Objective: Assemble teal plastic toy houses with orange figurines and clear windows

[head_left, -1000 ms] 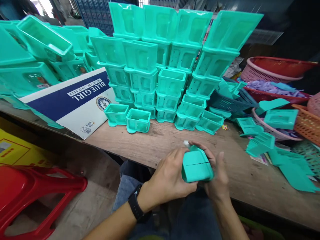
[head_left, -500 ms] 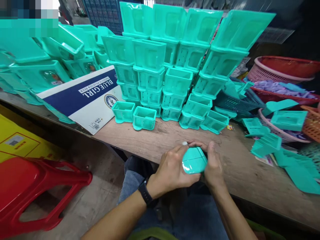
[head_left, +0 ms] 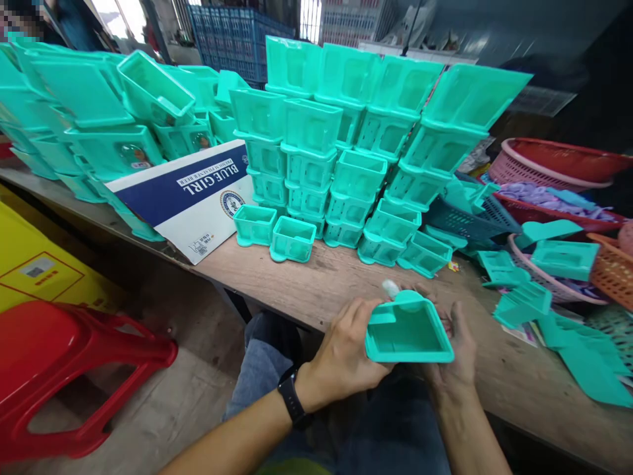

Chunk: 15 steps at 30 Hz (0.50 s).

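I hold a small teal plastic box (head_left: 408, 328) with both hands, its open side turned up toward me. My left hand (head_left: 343, 353), with a black watch on the wrist, grips the box's left wall. Its right side rests in my right hand (head_left: 457, 346), fingers curled under it. The box hovers just above the near edge of the wooden table (head_left: 316, 284). Behind it rises a tall stack of teal boxes (head_left: 356, 145) of the same kind.
A flattened blue and white carton (head_left: 185, 194) lies on the table at left, with more teal boxes (head_left: 99, 119) behind it. Loose teal parts (head_left: 524, 297) and red, pink and orange baskets (head_left: 558, 155) fill the right. A red plastic stool (head_left: 74, 369) stands on the floor at left.
The box has been turned over in my hands: its closed bottom faced me before, now its open inside faces up. Both hands kept hold.
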{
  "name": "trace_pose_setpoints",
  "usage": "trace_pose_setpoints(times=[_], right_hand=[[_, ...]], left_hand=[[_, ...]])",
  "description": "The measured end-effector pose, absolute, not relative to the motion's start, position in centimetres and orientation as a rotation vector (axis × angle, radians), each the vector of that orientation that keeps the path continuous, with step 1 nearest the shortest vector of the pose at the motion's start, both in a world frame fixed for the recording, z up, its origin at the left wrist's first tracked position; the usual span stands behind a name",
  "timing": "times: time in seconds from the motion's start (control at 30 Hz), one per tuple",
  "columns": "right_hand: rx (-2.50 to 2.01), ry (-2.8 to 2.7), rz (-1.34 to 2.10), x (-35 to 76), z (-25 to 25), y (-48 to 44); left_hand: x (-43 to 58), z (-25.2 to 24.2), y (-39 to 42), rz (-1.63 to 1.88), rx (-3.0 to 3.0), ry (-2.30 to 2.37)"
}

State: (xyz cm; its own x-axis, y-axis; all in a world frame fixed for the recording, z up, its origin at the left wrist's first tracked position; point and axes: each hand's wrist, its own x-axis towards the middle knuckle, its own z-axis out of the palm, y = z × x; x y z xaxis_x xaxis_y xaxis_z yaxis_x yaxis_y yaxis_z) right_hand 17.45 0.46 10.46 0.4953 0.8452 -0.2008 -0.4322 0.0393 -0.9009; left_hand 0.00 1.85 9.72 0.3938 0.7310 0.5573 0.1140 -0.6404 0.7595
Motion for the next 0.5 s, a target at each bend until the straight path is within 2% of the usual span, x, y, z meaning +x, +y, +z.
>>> trace_pose_setpoints(times=[0.1, 0.27, 0.4, 0.5], right_hand=[[-1.252, -0.44, 1.014, 17.6, 9.9, 0.1], [-1.505, -0.633, 0.562, 17.1, 9.7, -1.9], [-1.818, -0.886, 0.395, 18.3, 8.2, -3.8], [-1.86, -1.209, 0.233, 19.6, 5.9, -3.5]], left_hand=[[-0.2, 9.2, 1.9, 1.279, 2.08, 0.744], [-0.5, 9.4, 2.8, 1.234, 2.153, 0.985], [0.2, 8.6, 2.8, 1.158, 2.151, 1.153], [1.4, 6.7, 2.1, 1.151, 2.126, 1.151]])
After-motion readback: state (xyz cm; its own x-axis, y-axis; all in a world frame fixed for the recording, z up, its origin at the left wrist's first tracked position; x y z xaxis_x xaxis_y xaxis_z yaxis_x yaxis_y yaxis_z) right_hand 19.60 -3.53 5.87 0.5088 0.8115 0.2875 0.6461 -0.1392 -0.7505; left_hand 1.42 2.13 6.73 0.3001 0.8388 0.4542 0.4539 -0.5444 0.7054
